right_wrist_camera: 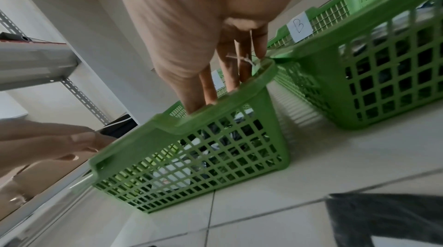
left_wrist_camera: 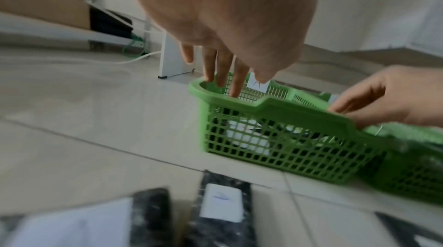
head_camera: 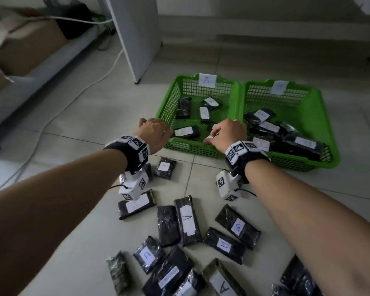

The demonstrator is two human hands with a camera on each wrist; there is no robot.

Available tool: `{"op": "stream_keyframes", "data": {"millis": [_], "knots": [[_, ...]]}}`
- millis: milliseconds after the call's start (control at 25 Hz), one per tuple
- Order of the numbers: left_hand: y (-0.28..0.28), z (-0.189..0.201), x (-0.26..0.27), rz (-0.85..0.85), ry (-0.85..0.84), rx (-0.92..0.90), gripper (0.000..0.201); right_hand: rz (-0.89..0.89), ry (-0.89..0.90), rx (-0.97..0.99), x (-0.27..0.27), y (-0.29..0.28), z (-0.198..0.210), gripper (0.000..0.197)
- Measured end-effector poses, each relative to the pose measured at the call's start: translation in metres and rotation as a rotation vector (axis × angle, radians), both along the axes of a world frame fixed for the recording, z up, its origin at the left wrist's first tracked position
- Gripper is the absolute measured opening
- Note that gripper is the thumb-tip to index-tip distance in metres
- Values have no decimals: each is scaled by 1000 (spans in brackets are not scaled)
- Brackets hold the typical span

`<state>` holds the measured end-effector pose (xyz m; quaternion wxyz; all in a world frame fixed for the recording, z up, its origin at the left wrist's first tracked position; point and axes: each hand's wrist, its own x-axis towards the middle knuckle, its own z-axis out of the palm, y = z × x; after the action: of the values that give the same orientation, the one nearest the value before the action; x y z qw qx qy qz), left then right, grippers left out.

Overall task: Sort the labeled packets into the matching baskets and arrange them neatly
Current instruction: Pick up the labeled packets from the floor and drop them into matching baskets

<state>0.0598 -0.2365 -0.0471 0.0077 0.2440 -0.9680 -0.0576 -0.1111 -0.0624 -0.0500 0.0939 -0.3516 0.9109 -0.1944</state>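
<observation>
Basket A [head_camera: 201, 147], green mesh, on the tiled floor [head_camera: 83, 116]; contains several black packets, among them one labelled A [head_camera: 186, 131] by the near wall. Basket B [head_camera: 320, 107], same make, touching its right side, holds a heap of packets. Loose packets [head_camera: 188, 221] lie on the floor nearer the person. Left hand [head_camera: 154, 133]: fingers straight, tips over basket A's near-left rim, holding nothing. Right hand [head_camera: 229, 134]: fingers extended down inside basket A's near-right corner, nothing gripped.
</observation>
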Motion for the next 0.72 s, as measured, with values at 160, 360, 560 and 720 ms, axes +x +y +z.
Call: {"op": "stream_keyframes", "data": {"millis": [160,360,560,720], "knots": [[-26,25,31,-150,0,-147,54,31,138,-157,26,-7,5,31],[-6,4,83,106,-96,-18,26,440,160,-346,99,-17,-4,4],[21,-42,110,262,-400,167,73,545,-1,71,133,-24,-43,33],[25,-54,125,214,-325,133,68,522,-37,146,139,-20,-66,43]]}}
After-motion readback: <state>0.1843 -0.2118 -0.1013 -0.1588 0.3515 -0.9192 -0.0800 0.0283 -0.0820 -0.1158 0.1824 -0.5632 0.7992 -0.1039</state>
